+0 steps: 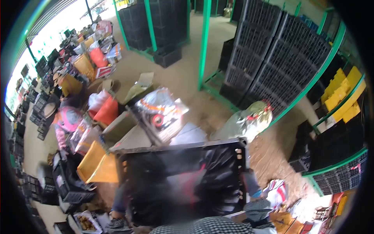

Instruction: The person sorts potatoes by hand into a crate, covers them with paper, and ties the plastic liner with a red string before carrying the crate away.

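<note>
A black plastic crate (156, 149) is held up right in front of my body. Black plastic film (156, 175) lines it, and a pale patch with a reddish streak shows in its blurred middle. My left hand (119, 199) grips the crate's left side, its fingers mostly hidden by the wall. On the opposite side, my right hand (250, 182) holds the crate near its slotted end, a blue band at the wrist. Both hands look covered in dark gloves. Checkered sleeves (258, 208) show behind them.
Green racks (204, 46) hold stacked black crates (253, 43) ahead. Filled sacks (105, 111), a yellow crate (99, 163) and a clear bag (249, 121) lie on the floor. A person in pink (69, 119) works at the left beside another black crate (72, 183). Yellow crates (343, 91) stand far right.
</note>
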Motion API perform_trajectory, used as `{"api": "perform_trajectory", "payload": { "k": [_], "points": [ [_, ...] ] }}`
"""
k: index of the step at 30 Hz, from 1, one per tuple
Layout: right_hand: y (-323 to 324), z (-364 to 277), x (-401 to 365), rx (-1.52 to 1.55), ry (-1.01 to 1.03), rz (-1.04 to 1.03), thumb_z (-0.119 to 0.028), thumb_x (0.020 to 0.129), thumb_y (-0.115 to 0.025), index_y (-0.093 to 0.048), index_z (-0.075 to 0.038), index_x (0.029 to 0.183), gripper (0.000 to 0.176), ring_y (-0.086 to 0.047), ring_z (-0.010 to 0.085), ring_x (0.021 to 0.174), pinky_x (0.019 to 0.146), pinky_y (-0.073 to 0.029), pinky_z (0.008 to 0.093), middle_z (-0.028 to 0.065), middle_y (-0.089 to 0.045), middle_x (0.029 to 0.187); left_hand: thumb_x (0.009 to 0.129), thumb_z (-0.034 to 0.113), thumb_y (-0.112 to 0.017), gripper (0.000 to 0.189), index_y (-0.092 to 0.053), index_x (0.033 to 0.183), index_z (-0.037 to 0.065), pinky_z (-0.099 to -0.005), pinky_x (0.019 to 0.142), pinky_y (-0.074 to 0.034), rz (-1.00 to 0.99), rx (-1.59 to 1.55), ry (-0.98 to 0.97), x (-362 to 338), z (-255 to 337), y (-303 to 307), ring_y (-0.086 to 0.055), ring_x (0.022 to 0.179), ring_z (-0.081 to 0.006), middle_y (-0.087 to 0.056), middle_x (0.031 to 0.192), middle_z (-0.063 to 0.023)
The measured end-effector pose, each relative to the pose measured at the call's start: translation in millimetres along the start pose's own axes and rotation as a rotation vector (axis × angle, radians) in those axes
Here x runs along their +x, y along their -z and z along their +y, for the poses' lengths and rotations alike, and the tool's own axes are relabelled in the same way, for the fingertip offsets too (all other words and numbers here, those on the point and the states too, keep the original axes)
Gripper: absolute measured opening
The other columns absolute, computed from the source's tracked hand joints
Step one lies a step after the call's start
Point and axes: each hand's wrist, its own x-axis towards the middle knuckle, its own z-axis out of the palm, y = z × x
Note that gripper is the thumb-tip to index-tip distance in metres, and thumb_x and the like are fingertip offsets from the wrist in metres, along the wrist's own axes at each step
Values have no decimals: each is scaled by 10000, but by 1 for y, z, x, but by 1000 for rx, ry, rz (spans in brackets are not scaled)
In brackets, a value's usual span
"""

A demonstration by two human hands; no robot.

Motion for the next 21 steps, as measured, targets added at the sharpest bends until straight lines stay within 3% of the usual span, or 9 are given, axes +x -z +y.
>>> {"api": "perform_trajectory", "payload": {
  "k": [1, 2, 4, 8, 9, 11, 14, 18, 21],
  "points": [
    [8, -16, 13, -83, 90, -14, -66, 764, -549, -596, -40, 875, 124, -489, 146, 501, 455, -422, 294, 13, -505, 619, 880, 222, -563, 132, -558, 800, 117, -268, 455, -369, -57, -41, -1, 13, 9, -11, -444, 503, -97, -471, 677, 13],
    [14, -11, 40, 47, 98, 5, -80, 766, -558, -608, -27, 915, 166, -489, 145, 496, 451, -421, 297, 12, -501, 615, 860, 199, -558, 100, -558, 794, 124, -259, 445, -354, -99, -77, 8, 18, 26, -26, -431, 494, -86, -466, 681, 21],
    [7, -55, 68, 16, 97, -45, -85, 758, -572, -616, -16, 909, 171, -495, 144, 504, 457, -420, 291, 23, -515, 626, 857, 208, -556, 93, -559, 801, 133, -249, 431, -337, -98, -37, 24, 37, 54, -55, -425, 488, -80, -466, 688, 31],
    [-19, -127, 144, -115, 183, -42, -63, 739, -590, -635, -20, 840, 119, -482, 145, 470, 432, -400, 296, 34, -529, 593, 832, 271, -633, 185, -590, 949, 135, -267, 439, -409, -37, -95, -2, 123, 68, -91, -489, 507, -98, -532, 687, 30],
    [-31, -137, 170, -70, 202, -25, -65, 741, -586, -637, -22, 842, 120, -476, 143, 460, 426, -393, 294, 29, -524, 586, 838, 272, -606, 160, -590, 908, 129, -267, 429, -386, -7, 132, -251, 173, 39, -81, -465, 496, -95, -509, 678, 24],
    [-42, -168, 213, -139, 221, -50, -69, 752, -571, -630, -27, 861, 132, -469, 134, 457, 418, -384, 283, 20, -520, 594, 854, 304, -578, 183, -586, 864, 122, -289, 420, -386, 28, -115, -89, 214, 66, -111, -445, 487, -99, -475, 660, 13],
    [-58, -218, 272, -56, 234, -40, -76, 769, -560, -618, -31, 874, 128, -462, 127, 460, 413, -380, 280, 14, -515, 600, 852, 322, -588, 202, -574, 847, 121, -288, 424, -395, -20, -86, -13, 270, 118, -147, -436, 479, -104, -465, 652, 9],
    [-78, -297, 334, -96, 275, -55, -92, 799, -543, -605, -51, 924, 145, -458, 121, 456, 434, -388, 269, 3, -509, 615, 835, 291, -591, 156, -559, 821, 139, -263, 458, -392, -145, -98, -192, 304, 192, -202, -432, 507, -101, -456, 646, 27],
    [-95, -347, 404, -73, 300, -132, -87, 814, -557, -599, -62, 954, 148, -460, 105, 482, 448, -388, 257, -16, -514, 646, 846, 282, -567, 143, -568, 818, 142, -260, 470, -401, -87, -32, -190, 345, 233, -247, -451, 533, -96, -459, 652, 39]
  ]
}}
